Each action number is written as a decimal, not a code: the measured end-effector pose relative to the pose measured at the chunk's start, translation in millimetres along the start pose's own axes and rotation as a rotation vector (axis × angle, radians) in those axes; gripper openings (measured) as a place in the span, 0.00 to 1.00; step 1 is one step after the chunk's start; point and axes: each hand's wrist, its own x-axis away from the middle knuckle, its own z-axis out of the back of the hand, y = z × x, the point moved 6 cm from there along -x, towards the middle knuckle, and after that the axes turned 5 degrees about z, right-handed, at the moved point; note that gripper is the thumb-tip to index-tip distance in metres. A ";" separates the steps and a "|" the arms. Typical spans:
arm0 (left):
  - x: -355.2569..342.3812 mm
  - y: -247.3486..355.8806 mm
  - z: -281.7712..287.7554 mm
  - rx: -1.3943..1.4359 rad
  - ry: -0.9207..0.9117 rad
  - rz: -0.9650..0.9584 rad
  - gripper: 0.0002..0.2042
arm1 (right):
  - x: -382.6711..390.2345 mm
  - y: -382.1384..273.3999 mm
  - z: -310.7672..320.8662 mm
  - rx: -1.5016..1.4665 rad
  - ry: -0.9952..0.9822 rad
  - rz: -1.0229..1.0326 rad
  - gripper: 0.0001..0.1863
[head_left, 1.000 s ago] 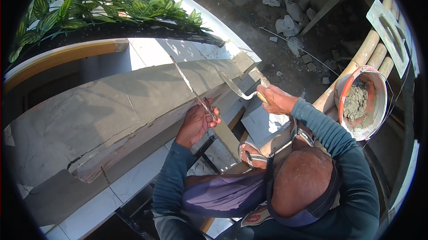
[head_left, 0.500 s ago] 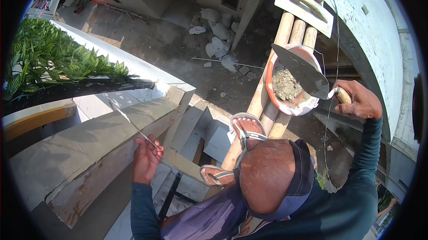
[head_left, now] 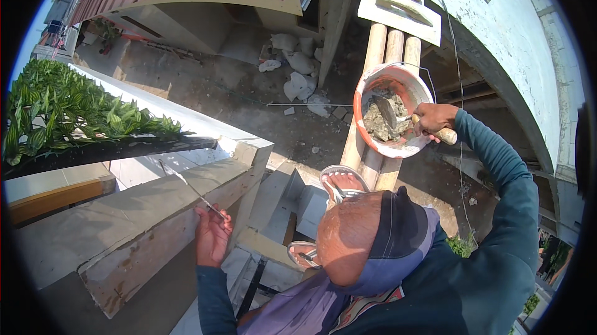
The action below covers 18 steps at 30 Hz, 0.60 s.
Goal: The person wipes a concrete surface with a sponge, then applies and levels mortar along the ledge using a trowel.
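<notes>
My right hand (head_left: 435, 121) is closed round the wooden handle of a trowel (head_left: 387, 112). The trowel's blade dips into grey wet mortar (head_left: 375, 125) inside an orange, mortar-smeared bucket (head_left: 360, 100). This bucket stands on bamboo poles (head_left: 352, 146), in front of my sandalled feet. At the left, my left hand (head_left: 213, 238) pinches the end of a thin, pale, mortar-spattered rod or cord (head_left: 186, 182). It slants over the top of a grey plastered ledge (head_left: 106, 210); I cannot tell its exact kind.
A plastering float (head_left: 373, 8) lies across the poles beyond the bucket. A dark cable (head_left: 461, 80) hangs beside it. Leafy greenery (head_left: 81, 102) borders the left wall. Far below is ground with white sacks (head_left: 298, 86). A pale curved wall (head_left: 522, 42) rises at the right.
My right hand has moved left and lowered the trowel from above the bucket into the mortar. My left hand keeps its grip on the thin rod or cord. The view has shifted slightly.
</notes>
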 end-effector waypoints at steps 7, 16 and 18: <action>-1.1 2.2 -1.4 0.002 -0.028 0.002 0.24 | 12.4 -13.4 -5.0 -0.046 0.044 0.041 0.12; -10.0 0.9 9.9 0.005 -0.075 0.010 0.24 | -26.7 4.7 -20.4 -0.379 -0.082 -0.047 0.03; -10.0 0.2 13.1 0.026 -0.054 0.007 0.24 | -27.0 3.3 -37.3 -0.519 -0.161 -0.052 0.02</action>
